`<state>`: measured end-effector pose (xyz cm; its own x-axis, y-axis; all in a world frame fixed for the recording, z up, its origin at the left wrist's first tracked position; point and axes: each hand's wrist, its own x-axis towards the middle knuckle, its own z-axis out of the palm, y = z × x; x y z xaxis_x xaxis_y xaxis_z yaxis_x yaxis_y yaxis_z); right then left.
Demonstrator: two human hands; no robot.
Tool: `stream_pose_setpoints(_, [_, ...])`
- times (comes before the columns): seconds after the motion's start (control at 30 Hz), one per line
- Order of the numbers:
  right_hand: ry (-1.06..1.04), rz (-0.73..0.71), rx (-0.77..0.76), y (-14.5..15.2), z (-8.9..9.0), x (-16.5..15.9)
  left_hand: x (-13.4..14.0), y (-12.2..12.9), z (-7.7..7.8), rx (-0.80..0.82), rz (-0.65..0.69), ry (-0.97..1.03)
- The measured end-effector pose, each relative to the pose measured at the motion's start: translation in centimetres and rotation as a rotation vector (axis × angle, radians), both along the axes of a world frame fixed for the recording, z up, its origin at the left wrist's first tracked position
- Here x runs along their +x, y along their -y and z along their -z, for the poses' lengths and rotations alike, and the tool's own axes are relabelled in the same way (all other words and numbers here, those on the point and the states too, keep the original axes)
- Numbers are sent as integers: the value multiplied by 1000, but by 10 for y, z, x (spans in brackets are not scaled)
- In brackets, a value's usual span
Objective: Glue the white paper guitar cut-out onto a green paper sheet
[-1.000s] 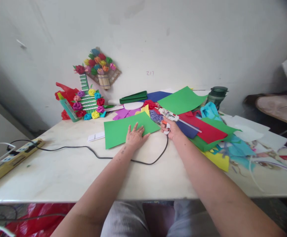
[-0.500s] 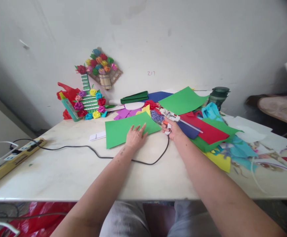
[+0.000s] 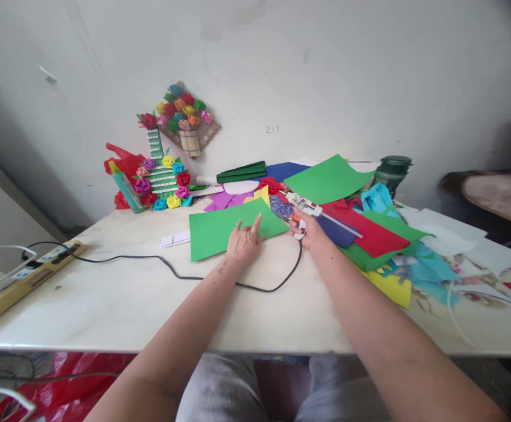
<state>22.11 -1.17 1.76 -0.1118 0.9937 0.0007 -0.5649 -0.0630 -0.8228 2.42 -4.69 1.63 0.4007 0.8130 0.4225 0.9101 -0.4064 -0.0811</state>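
Observation:
A green sheet of paper (image 3: 211, 234) lies on the white table, and my left hand (image 3: 244, 241) rests on it with the index finger stretched out and the other fingers partly bent. My right hand (image 3: 310, 230) is wrapped round a white and orange glue gun (image 3: 303, 205), its nozzle toward the back left. A translucent glue stick (image 3: 343, 225) juts from the gun's rear. Beside the gun lies a bundle of purple yarn (image 3: 280, 206). From the handle a black cord (image 3: 255, 288) runs left across the table.
A yellow power strip (image 3: 30, 281) is at the left edge. Paper-rose crafts (image 3: 163, 176) and a glue bottle (image 3: 126, 186) stand at the back left. Coloured sheets, including a red one (image 3: 369, 228), cover the right side. Behind them stands a dark green container (image 3: 391, 174).
My left hand's fingers have bent on the green sheet, leaving the index finger extended. My right hand still holds the glue gun. The view has shifted slightly.

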Motion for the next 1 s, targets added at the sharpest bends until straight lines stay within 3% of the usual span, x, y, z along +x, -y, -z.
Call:
stream_pose_setpoints(0.7, [-14,1,1,-1,1,0,3,11,-4,37,33,-96])
stream_pose_setpoints(0.9, [-20,11,12,-2,2,0,0,7,-2,45,16,52])
stream_pose_setpoints(1.0, [-23,3,4,-2,1,0,-4,2,1,53,70,114])
